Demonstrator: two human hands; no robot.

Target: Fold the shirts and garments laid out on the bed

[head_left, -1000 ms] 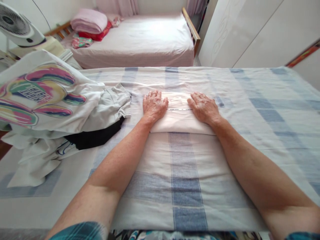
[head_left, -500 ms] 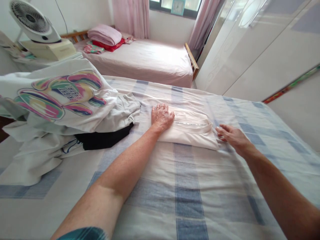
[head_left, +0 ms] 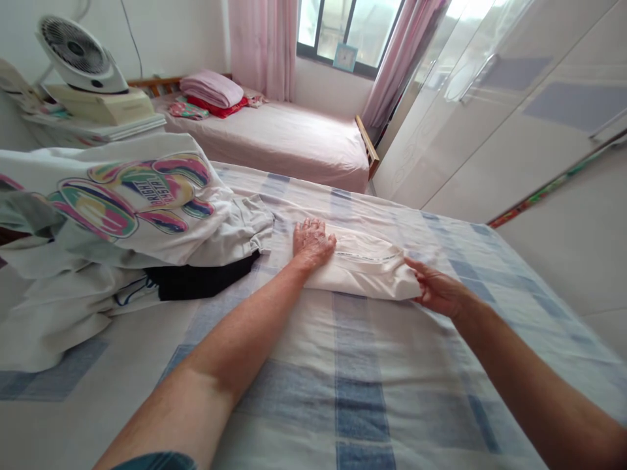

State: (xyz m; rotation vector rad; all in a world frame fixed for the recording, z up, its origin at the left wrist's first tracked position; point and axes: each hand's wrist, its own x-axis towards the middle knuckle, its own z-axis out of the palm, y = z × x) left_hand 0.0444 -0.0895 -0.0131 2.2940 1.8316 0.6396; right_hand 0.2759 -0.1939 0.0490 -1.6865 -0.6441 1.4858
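A folded white T-shirt [head_left: 362, 274] lies on the checked bedsheet [head_left: 360, 365], its collar toward the right end. My left hand [head_left: 313, 245] rests flat on the left part of the shirt with its fingers stretched out. At the right end, my right hand [head_left: 435, 287] grips the collar edge, thumb on top and the other fingers underneath. That end of the shirt is slightly lifted and bent. The undersides of the right fingers are hidden by the cloth.
Left of the shirt is a heap of clothes: a white printed T-shirt [head_left: 147, 196], grey fabric and a black garment [head_left: 206, 277]. Behind stand a fan [head_left: 81, 55] on a box and a second bed [head_left: 279, 137]. A white wardrobe [head_left: 490, 130] lines the right side.
My right hand has moved left and closed on the right end of the T-shirt, lifting it a little. My left hand stays on the shirt. The view has tilted up slightly.
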